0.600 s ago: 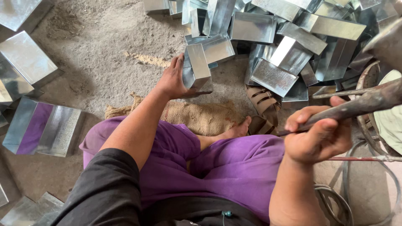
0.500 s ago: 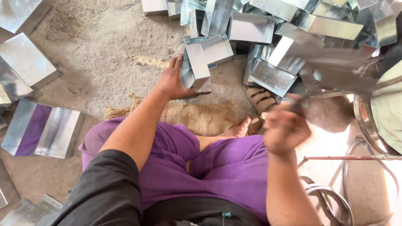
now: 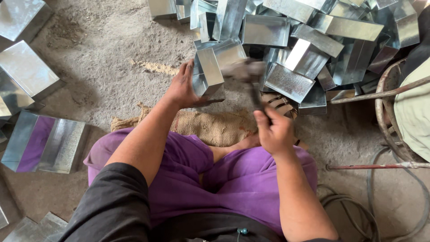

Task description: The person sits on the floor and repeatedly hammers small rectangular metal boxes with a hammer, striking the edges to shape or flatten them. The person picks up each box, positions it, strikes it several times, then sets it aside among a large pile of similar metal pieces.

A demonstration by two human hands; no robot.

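So the landmark here is the folded sheet-metal box (image 3: 210, 74) sitting on the dirt floor (image 3: 103, 67) right in front of the person's knees. The left hand (image 3: 183, 87) is spread flat against the box's left side, thumb hooked along the bottom edge, steadying it. You can't see the fingertips well, they blur into the metal.

The right hand (image 3: 274, 130) is just below and right of the box, wrapped tight around the handle of a hammer (image 3: 247, 74). The hammer head is a smear of motion blur right at the box's right edge, so honestly can't tell if it's touching the metal or just off it.

Behind and to the right of the box is a big heap of similar metal boxes (image 3: 309, 40), running off the top of the shot. A burlap sack (image 3: 210, 127) lies just below the box, partly hidden under the purple-clad legs. More flat metal pieces (image 3: 42, 143) sit well to the left, some cut off by the edge. Far right of the box, a rusty metal frame (image 3: 385, 98) is only half in view.
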